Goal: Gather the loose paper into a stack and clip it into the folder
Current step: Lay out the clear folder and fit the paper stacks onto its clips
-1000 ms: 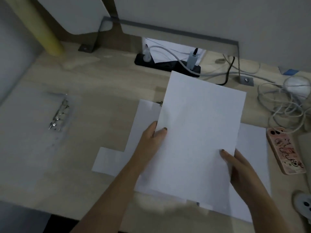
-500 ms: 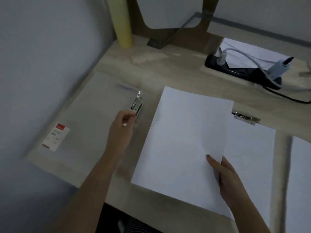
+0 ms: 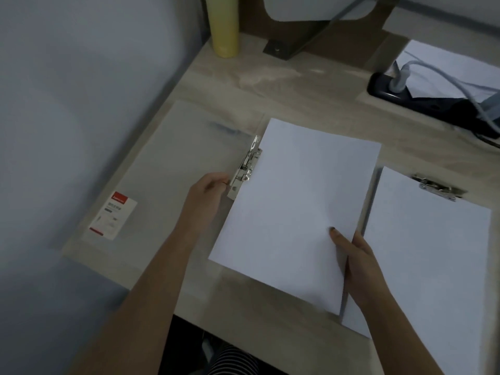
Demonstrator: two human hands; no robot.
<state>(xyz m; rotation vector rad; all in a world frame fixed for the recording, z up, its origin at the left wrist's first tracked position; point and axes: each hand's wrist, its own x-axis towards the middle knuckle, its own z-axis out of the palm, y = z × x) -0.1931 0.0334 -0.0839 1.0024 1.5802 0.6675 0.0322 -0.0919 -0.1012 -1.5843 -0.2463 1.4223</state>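
**Paper Stack Positioned at Folder Clip**

The left hand [image 3: 208, 192] pinches the lower end of the metal clip [image 3: 244, 169] on the translucent folder [image 3: 184, 158], which lies flat on the wooden desk [image 3: 311, 93]. The right hand [image 3: 361, 266] grips the paper stack [image 3: 292, 207] at its right edge, thumb on top. The stack's left edge meets the clip. A second sheet [image 3: 433, 253] lies just beside it, to the right.

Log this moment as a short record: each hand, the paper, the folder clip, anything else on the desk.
left hand: grips the metal clip of the folder
right hand: holds the paper stack at its right edge, thumb on top
paper stack: left edge at the clip; clamped or not, cannot tell
desk: second clipped sheet, power strip, yellow cylinder
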